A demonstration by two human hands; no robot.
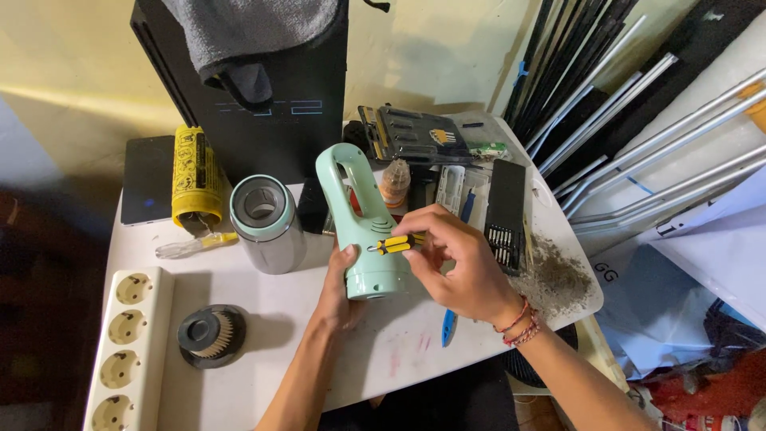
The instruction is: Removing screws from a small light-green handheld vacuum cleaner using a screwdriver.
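Note:
My left hand (338, 291) grips the lower end of a mint-green handheld vacuum body (358, 223), holding it upright on the white table (279, 319). My right hand (459, 259) holds a small yellow-and-black screwdriver (396, 243) with its tip against the side of the green body. A matching mint-and-grey dust cup (267, 223) stands just left of the body. A round black pleated filter (211, 335) lies at the front left.
A white power strip (128, 351) lies at the left edge. A yellow cylinder (195, 179), a clear-handled screwdriver (191, 246), a black console with a grey cloth, a bit holder (506, 211) and a dust pile (554, 275) crowd the table. Metal rods lean at the right.

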